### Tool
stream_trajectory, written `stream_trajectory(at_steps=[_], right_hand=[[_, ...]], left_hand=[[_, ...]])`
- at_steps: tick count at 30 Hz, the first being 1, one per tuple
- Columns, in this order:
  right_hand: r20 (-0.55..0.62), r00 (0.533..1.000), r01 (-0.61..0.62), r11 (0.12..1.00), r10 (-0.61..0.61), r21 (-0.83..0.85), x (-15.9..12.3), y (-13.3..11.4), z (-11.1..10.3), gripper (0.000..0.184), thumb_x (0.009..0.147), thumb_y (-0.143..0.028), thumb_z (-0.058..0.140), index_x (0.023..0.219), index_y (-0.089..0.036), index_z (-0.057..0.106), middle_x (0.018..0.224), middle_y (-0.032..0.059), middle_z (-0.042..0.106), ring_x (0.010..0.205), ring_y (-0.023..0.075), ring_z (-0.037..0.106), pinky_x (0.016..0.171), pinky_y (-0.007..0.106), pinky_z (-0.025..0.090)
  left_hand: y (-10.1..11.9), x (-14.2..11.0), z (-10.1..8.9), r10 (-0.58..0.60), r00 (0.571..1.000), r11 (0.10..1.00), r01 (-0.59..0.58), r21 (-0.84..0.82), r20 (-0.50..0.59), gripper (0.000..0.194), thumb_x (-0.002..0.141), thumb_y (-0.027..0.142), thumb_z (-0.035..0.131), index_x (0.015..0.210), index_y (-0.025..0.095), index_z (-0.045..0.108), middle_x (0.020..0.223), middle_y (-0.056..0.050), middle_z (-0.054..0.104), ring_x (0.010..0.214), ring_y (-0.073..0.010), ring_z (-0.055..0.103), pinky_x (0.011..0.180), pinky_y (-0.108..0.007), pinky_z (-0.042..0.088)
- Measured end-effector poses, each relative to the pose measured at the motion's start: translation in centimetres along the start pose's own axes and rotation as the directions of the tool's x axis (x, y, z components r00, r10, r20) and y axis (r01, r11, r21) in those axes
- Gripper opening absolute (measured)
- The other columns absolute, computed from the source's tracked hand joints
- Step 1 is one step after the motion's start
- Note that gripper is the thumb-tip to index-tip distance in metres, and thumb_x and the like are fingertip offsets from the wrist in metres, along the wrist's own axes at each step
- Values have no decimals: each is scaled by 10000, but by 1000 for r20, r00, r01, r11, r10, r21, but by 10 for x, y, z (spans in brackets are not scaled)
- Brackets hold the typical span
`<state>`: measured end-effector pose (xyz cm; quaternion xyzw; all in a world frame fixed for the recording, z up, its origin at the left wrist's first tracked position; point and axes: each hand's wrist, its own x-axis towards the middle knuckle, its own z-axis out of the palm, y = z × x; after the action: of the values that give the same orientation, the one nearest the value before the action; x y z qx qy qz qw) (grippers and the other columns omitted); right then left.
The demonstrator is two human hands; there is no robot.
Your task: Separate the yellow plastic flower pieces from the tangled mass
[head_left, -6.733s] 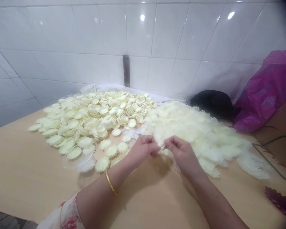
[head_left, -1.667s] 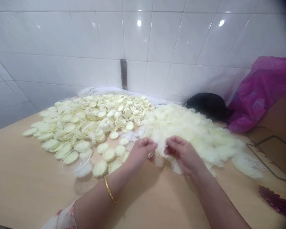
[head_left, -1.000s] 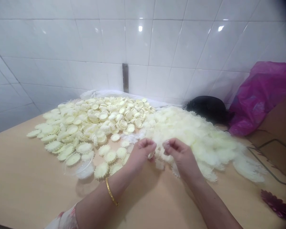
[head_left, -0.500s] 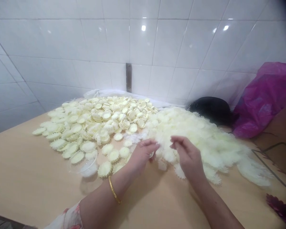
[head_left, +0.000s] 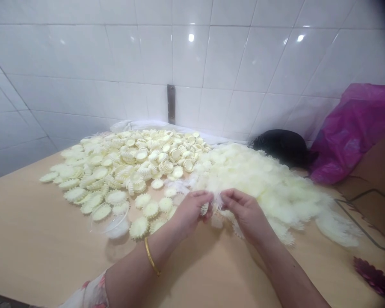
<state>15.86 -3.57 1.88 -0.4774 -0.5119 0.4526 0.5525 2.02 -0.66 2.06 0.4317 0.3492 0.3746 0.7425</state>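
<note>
My left hand (head_left: 192, 209), with a gold bangle on its wrist, is closed in a pinch. My right hand (head_left: 245, 209) is pinched too, its fingertips a short way from the left ones. Between them shows a small, thin, whitish petal piece (head_left: 217, 200), seemingly gripped from both sides; its edges blur into the pile behind. Right behind the hands lies a heap of sheer, pale yellow fabric petals (head_left: 259, 175). To the left spreads a large heap of cream, scallop-edged discs (head_left: 141, 156), with several loose discs (head_left: 150, 209) near my left forearm.
A small clear plastic tub (head_left: 117, 226) with white contents stands front left on the wooden table (head_left: 51, 239). At the back right are a black rounded object (head_left: 279, 147) and a magenta plastic bag (head_left: 343, 132). A dark red scalloped piece (head_left: 374, 276) lies front right. Tiled wall (head_left: 192, 55) behind.
My right hand has come left and slightly down, closer to my left hand, and its fingers are now at the whitish petal piece. My left hand stays nearly in place.
</note>
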Motion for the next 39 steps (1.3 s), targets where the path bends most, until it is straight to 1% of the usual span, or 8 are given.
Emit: stream_trajectory(at_steps=[8, 14, 20, 24, 27, 29, 36, 39], right_hand=[[-104, 995, -6, 1000, 8, 20, 1, 0, -6, 258, 728, -422, 589, 765, -170, 626, 607, -18, 527, 596, 106, 482, 627, 253, 406], [-39, 999, -1, 984, -6, -180, -1, -3, -3, 241, 718, -402, 593, 659, -170, 569, 575, -27, 509, 581, 108, 469, 592, 238, 389], [-217, 962, 50, 890, -165, -453, 0, -3, -9, 199, 744, -313, 545, 599, -177, 532, 509, -37, 463, 514, 106, 415, 516, 236, 333], [-47, 984, 119, 836, -170, -535, -4, 1, 1, 194, 778, -297, 497, 657, -176, 587, 582, -7, 539, 574, 137, 484, 556, 257, 360], [109, 975, 221, 766, -195, -603, -6, 4, 8, 185, 794, -249, 473, 847, -182, 636, 767, 31, 612, 703, 162, 545, 652, 275, 397], [148, 967, 251, 691, -205, -678, -6, 5, 7, 216, 791, -228, 469, 930, -182, 628, 806, 43, 606, 736, 165, 547, 683, 286, 399], [379, 925, 360, 369, -20, -857, -7, 6, -4, 145, 764, -202, 502, 642, -196, 580, 660, 22, 568, 685, 173, 467, 652, 310, 330], [403, 913, 398, 338, -59, -853, -12, 3, 5, 214, 807, -155, 432, 636, -188, 555, 691, 30, 556, 711, 173, 455, 664, 311, 318]], left_hand=[[2, 1, -3, 33, 999, 998, -32, 53, -28, 195, 695, 283, 585, 590, 153, 484, 490, 38, 419, 418, -63, 382, 419, -207, 270], [-1, 2, -2, 69, 997, 992, -67, 104, -20, 208, 706, 307, 576, 596, 151, 494, 497, 36, 405, 427, -67, 376, 422, -209, 276], [11, 12, -16, 104, 955, 989, -70, 131, -277, 325, 745, 463, 516, 719, 140, 539, 512, 32, 403, 410, -66, 371, 406, -200, 282], [20, 19, -30, 44, 923, 995, -76, -70, -382, 337, 743, 481, 509, 781, 147, 519, 643, -3, 470, 452, -82, 459, 402, -206, 336], [25, 20, -34, 40, 928, 983, -102, -151, -371, 148, 725, 247, 554, 818, 139, 514, 758, -31, 505, 523, -103, 530, 424, -207, 396], [27, 19, -34, 41, 930, 980, -108, -164, -366, 158, 690, 96, 525, 846, 123, 512, 813, -51, 505, 577, -119, 563, 453, -210, 436], [29, 20, -36, 50, 886, 960, -171, -223, -461, 300, 646, -62, 487, 901, 96, 478, 881, -87, 471, 730, -149, 598, 612, -255, 543], [31, 23, -41, 79, 856, 951, -219, -220, -510, 286, 657, -51, 506, 892, 109, 472, 808, -59, 487, 670, -128, 597, 574, -239, 534]])
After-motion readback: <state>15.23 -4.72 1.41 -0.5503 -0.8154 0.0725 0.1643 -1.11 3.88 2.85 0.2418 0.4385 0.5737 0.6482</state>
